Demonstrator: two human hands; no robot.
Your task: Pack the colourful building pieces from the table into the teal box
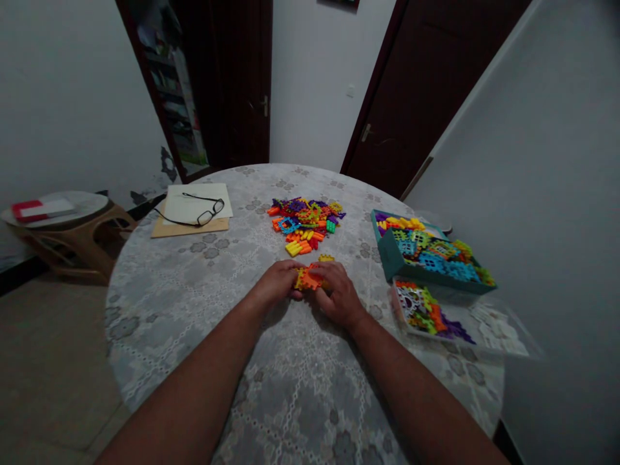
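My left hand (277,283) and my right hand (338,294) meet at the middle of a round table (194,284) covered with a lace-patterned cloth. Both hands grip a small orange and yellow assembly of plastic building pieces (308,278) held between them just above the cloth. A loose pile of colourful plastic pieces (306,223) lies a short way beyond the hands. My fingers hide part of the assembly.
A teal box (390,255) full of pieces stands at the right, with a printed lid or booklet (429,310) in front of it. Black glasses (203,213) rest on papers at the back left. A low wooden stool (72,232) stands left of the table. Two dark doors are behind.
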